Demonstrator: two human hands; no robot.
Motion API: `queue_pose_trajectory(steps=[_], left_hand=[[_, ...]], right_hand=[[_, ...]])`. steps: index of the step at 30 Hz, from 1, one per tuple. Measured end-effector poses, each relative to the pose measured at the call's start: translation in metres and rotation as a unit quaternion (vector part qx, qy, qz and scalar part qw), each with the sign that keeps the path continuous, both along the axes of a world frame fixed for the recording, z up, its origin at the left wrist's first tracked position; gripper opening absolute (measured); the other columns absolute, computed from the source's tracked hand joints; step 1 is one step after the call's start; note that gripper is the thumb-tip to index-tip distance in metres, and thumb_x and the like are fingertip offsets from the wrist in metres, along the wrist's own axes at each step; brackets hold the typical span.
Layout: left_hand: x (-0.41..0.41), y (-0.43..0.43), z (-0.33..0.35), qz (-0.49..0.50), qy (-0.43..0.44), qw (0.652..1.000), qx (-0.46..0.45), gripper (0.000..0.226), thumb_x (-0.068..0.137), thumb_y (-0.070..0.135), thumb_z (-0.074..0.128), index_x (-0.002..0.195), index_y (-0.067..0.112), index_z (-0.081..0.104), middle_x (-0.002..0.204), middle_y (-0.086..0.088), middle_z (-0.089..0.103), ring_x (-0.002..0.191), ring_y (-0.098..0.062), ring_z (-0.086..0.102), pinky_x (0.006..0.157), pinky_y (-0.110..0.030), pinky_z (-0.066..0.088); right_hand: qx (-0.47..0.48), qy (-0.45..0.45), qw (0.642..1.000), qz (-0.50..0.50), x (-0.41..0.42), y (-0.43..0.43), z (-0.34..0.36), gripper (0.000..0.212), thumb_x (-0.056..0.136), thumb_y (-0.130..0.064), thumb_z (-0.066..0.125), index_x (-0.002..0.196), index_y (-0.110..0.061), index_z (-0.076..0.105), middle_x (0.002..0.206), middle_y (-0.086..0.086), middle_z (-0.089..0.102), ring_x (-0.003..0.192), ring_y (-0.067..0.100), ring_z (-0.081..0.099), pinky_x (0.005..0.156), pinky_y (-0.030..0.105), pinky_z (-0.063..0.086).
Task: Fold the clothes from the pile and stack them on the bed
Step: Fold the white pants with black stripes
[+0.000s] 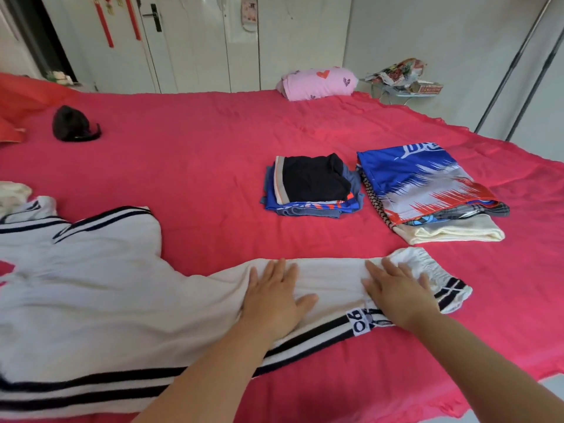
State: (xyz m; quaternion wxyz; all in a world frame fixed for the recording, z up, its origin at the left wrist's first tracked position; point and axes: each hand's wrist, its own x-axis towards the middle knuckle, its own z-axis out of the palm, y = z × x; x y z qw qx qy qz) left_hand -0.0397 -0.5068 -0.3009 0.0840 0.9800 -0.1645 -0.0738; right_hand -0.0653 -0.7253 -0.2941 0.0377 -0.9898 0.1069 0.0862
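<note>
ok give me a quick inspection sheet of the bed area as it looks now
surface: red bedsheet, wrinkled
job's things: white black-striped garment spread flat; small folded stack, black piece on top; bigger stack, blue, white and red jersey on top
clutter: black item; pink heart-print bundle; another white garment at the left edge
grips: left hand and right hand open, flat on the garment
cables: nothing seen
surroundings: white cabinet doors, red hanging ornaments, cluttered side table

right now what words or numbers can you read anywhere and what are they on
"90": sideways on a black-and-white patch on the white trousers.
White lettering on the blue shirt topping the right stack: cut off, unreadable.
Wall hanging and box behind the bed: print too blurred to read.
</note>
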Motion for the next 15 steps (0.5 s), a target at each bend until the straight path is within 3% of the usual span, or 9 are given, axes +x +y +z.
queue_pose_trajectory(steps=[4, 8, 15], left_hand=[[0.003, 0.026, 0.022, -0.012, -0.086, 0.993, -0.083, 0.061, 0.097, 0.045, 0.036, 0.149, 0.022, 0.015, 0.158, -0.001, 0.007, 0.145, -0.016, 0.004, 0.117, -0.036, -0.001], [0.012, 0.103, 0.029, 0.059, -0.146, 0.983, -0.090, 0.057, 0.098, 0.042, 0.035, 0.148, 0.023, 0.018, 0.157, -0.001, 0.013, 0.144, -0.016, 0.010, 0.116, -0.034, 0.004], [0.019, 0.266, 0.008, 0.246, -0.073, 0.967, -0.010, 0.057, 0.100, 0.042, 0.023, 0.150, 0.021, 0.006, 0.158, -0.003, 0.003, 0.145, -0.022, 0.002, 0.116, -0.041, 0.004]], right_hand=[[-0.011, -0.089, 0.996, -0.010, 0.018, 0.023, 0.021, 0.047, 0.094, -0.038, 0.041, 0.139, -0.026, 0.036, 0.143, 0.003, 0.040, 0.132, 0.023, 0.036, 0.109, 0.049, 0.025], [0.108, -0.172, 0.974, 0.096, 0.043, 0.086, 0.026, 0.041, 0.085, -0.023, 0.061, 0.125, -0.013, 0.058, 0.122, 0.015, 0.060, 0.112, 0.034, 0.054, 0.095, 0.045, 0.044], [0.148, -0.164, 0.942, 0.253, 0.082, 0.245, 0.020, 0.041, 0.090, -0.023, 0.055, 0.130, -0.017, 0.052, 0.129, 0.007, 0.055, 0.121, 0.025, 0.048, 0.101, 0.029, 0.034]])
